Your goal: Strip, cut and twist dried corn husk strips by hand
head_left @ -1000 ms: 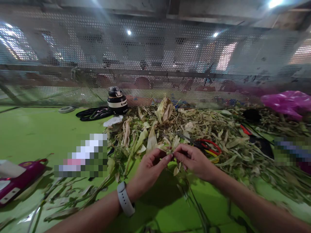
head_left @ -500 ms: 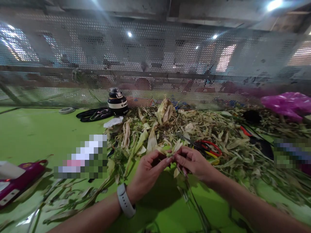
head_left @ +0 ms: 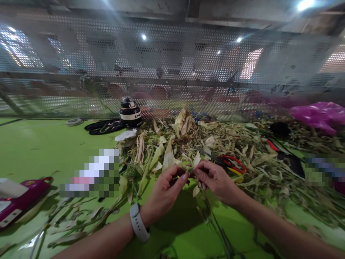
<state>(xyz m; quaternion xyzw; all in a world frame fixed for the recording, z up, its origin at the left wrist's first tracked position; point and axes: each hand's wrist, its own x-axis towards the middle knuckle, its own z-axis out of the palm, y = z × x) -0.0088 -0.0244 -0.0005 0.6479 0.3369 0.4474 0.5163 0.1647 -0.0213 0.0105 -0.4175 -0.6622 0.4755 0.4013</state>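
My left hand [head_left: 164, 190] and right hand [head_left: 215, 180] meet fingertip to fingertip, each grip pinched on a small dried husk piece [head_left: 192, 163] between them. Just beyond my right grip, red-handled scissors [head_left: 233, 163] lie in the husk pile [head_left: 188, 140] on the green table [head_left: 40, 147].
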